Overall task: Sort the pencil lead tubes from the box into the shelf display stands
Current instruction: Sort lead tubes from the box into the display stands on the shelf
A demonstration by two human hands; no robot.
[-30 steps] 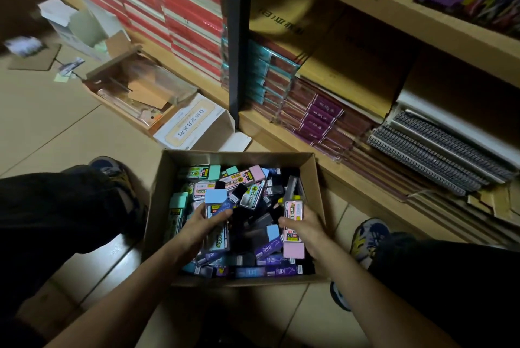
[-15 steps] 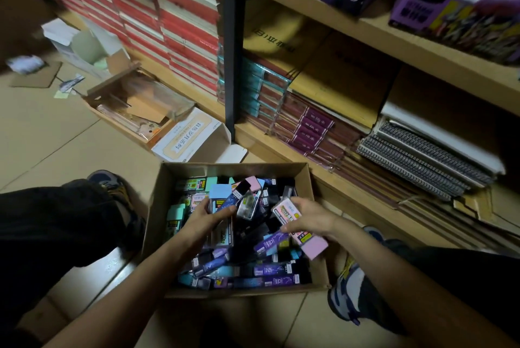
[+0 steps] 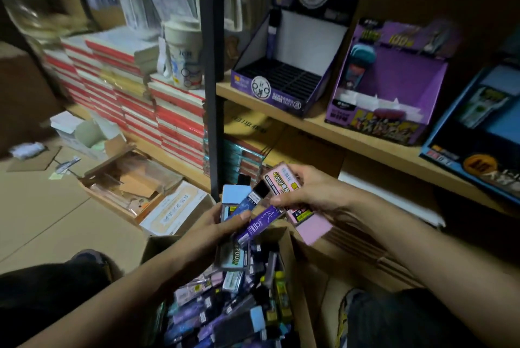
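Observation:
A cardboard box (image 3: 289,266) full of several pencil lead tubes (image 3: 236,316) sits on the floor between my legs. Above it, my left hand (image 3: 222,224) grips a blue tube (image 3: 235,198) and dark slim tubes, with a purple tube (image 3: 260,224) sticking out to the right. My right hand (image 3: 306,193) holds pink tubes (image 3: 282,178), its fingers close to the purple tube. On the shelf stand three displays: a dark purple stand (image 3: 281,86) with black slots, a lilac stand (image 3: 388,86), and a blue stand (image 3: 484,128).
A black shelf post (image 3: 211,72) rises just behind my hands. Red-and-white stacked books (image 3: 168,122) and a white mug (image 3: 184,57) are on the left. Open cartons (image 3: 132,181) and scraps lie on the tiled floor. Notebooks fill the lower shelf.
Both hands lifted out of the box with tubes and came together above it. The view tilted up, bringing the shelf display stands into sight.

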